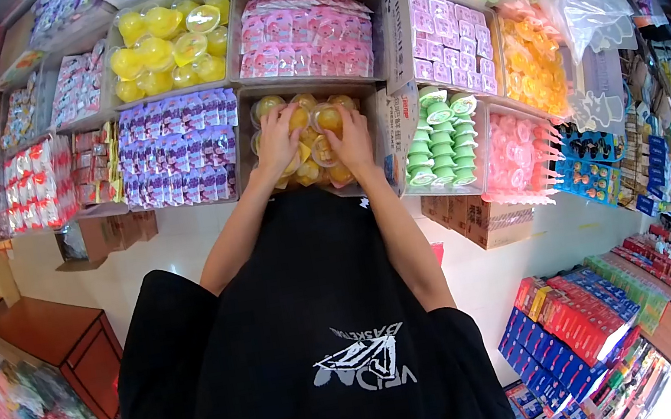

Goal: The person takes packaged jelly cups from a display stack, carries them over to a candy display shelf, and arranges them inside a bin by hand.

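Both my hands reach into a bin (243, 108) of round, clear-lidded jelly cups (306, 172) with amber-yellow contents. My left hand (278, 143) has its fingers curled over a jelly cup (299, 118) in the left half of the bin. On the other side, my right hand (353, 140) closes its thumb and fingers round another jelly cup (328, 119). The hands are a short way apart, with more cups between and below them. My palms hide some of the cups.
Left of the bin lie purple snack packets (179, 151). Behind are yellow cups (157, 53) and pink packets (304, 39). Green cups (440, 138) and pink pouches (511, 151) lie to the right. Cardboard boxes (482, 220) stand under the display, and stacked boxes (561, 332) stand behind right.
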A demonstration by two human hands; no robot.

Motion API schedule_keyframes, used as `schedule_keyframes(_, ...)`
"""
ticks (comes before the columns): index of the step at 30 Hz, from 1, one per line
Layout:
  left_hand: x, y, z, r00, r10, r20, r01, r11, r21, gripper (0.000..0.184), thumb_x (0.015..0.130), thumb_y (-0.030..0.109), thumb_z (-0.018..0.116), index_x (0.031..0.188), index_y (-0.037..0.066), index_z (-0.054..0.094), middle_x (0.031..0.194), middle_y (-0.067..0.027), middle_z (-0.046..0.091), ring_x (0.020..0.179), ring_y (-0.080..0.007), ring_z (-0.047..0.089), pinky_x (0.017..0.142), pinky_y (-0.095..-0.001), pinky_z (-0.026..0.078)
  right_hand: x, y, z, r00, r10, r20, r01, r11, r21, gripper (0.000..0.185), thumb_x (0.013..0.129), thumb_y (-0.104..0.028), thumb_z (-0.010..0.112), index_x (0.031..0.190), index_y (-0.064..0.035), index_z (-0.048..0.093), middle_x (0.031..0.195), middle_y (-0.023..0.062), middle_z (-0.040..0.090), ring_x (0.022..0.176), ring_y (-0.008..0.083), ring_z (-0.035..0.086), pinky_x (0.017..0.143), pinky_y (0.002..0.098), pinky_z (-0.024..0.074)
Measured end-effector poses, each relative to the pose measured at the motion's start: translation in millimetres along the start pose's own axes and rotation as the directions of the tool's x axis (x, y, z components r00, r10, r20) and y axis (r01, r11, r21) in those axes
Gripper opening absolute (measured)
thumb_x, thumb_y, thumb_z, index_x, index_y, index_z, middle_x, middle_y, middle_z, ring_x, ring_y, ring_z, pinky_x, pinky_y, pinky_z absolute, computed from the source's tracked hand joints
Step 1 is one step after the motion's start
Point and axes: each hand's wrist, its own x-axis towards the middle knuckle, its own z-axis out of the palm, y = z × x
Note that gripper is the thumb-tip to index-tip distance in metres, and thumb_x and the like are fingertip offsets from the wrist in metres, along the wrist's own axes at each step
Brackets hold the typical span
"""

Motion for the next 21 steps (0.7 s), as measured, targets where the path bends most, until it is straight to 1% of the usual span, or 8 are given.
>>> schedule_keyframes(5,-1,-3,-1,0.999,0.041,-0.025,-0.042,0.999,-0.015,0.056,0.079,0.002,0.071,0.132,0.009,0.056,0.13,-0.0168,0.053,0.116,-0.0391,0.049,0.101,-0.0441,0.043,-2,-2,4,1.0,-0.008,-0.006,0.008,1.0,0.006,0.061,0.082,-0.017,0.073,0.137,-0.0052,0.048,0.127,0.019,0.055,0.117,0.0406,0.05,0.1,0.0471,0.0441)
schedule_keyframes(11,-2,-2,-5,0.999,0.049,-0.017,-0.05,0.998,-0.028,0.057,0.079,0.002,0.07,0.134,0.009,0.054,0.13,-0.0169,0.053,0.118,-0.0394,0.048,0.101,-0.0444,0.044,0,2,9,0.994,-0.096,-0.052,0.096,0.995,0.011,0.061,0.081,-0.019,0.073,0.136,-0.0055,0.049,0.129,0.0191,0.054,0.115,0.0409,0.051,0.1,0.0478,0.0441)
schedule_keyframes(13,-1,-2,-5,0.999,0.039,-0.009,-0.039,0.999,-0.034,0.058,0.079,0.002,0.071,0.134,0.009,0.054,0.131,-0.017,0.053,0.119,-0.0397,0.048,0.102,-0.0445,0.044,2,1,11,0.997,-0.075,-0.022,0.075,0.997,-0.004,0.061,0.081,-0.02,0.073,0.135,-0.0058,0.049,0.13,0.0192,0.054,0.116,0.0412,0.051,0.099,0.0486,0.0442)
schedule_keyframes(16,0,5,-4,0.999,-0.006,0.038,0.004,0.999,0.045,0.059,0.079,0.003,0.072,0.134,0.009,0.054,0.133,-0.0175,0.052,0.121,-0.0398,0.048,0.103,-0.0444,0.043,4,2,17,0.998,-0.062,-0.02,0.062,0.998,-0.007,0.061,0.081,-0.021,0.073,0.136,-0.0063,0.049,0.131,0.0193,0.054,0.117,0.0416,0.051,0.1,0.0495,0.0442)
schedule_keyframes(19,4,-4,-3,0.999,0.021,0.036,-0.021,1.0,0.004,0.06,0.079,0.005,0.073,0.135,0.009,0.053,0.134,-0.0181,0.052,0.122,-0.0402,0.047,0.104,-0.0445,0.042,5,3,18,0.999,-0.051,-0.017,0.051,0.999,-0.001,0.061,0.081,-0.021,0.073,0.136,-0.0067,0.049,0.133,0.0191,0.054,0.119,0.0419,0.05,0.1,0.0497,0.044)
schedule_keyframes(21,4,-5,-2,0.999,0.028,0.037,-0.028,0.999,0.015,0.06,0.079,0.005,0.073,0.135,0.009,0.053,0.133,-0.0185,0.053,0.122,-0.0403,0.047,0.104,-0.0447,0.042,4,3,16,0.998,-0.052,-0.022,0.052,0.999,0.014,0.061,0.081,-0.02,0.072,0.136,-0.007,0.049,0.133,0.0191,0.054,0.12,0.0422,0.05,0.1,0.0495,0.0439)
